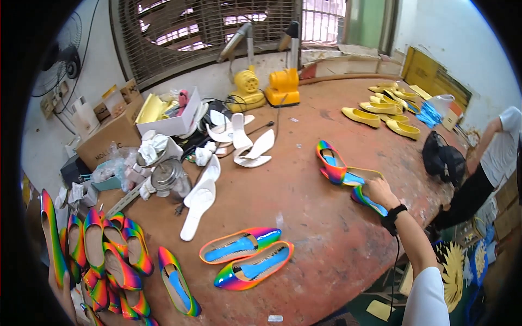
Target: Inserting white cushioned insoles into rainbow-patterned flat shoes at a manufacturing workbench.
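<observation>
My right hand is closed on a rainbow flat shoe with a blue insole, at the right of the table. Just beyond it lie two more rainbow flats, one a rainbow shoe resting against the other. At the far left, my left hand grips a glossy rainbow flat held toe up. Beside that hand is a heap of rainbow flats with beige insoles. Between the hands lie a single flat and a pair of rainbow flats, all with blue insoles.
White insoles and a glass jar sit left of centre. A white box and two yellow machines stand behind. Yellow flats and a black bag lie at the right; a person stands beyond.
</observation>
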Demonstrator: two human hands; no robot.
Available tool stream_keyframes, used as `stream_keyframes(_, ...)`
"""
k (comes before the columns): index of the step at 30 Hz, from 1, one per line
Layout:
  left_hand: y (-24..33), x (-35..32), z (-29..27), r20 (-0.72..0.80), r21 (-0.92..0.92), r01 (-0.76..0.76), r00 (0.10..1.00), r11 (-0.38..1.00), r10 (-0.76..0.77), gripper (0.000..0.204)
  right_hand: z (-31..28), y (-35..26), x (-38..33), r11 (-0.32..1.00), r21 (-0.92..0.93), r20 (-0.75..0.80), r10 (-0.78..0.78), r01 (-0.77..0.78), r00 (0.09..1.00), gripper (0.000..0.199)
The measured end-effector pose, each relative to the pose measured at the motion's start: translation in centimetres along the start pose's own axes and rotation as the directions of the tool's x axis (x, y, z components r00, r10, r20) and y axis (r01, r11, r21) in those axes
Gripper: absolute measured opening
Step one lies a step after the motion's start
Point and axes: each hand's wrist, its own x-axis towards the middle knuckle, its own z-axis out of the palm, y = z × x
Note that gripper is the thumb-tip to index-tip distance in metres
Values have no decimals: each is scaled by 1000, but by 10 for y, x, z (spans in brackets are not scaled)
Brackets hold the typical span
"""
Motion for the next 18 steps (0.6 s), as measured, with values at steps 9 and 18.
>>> stream_keyframes(9, -115, 78, 34, -152, 775, 170, 985, 608, -82, 84, -25, -71, -28, 973, 74, 109, -226, 219, 968, 18)
stream_keyframes(18, -49, 82, 30, -170, 827, 245, 967, 506, -190, 83, -161, -205, 43, 525, 631, 215, -825, 571, 522, 31)
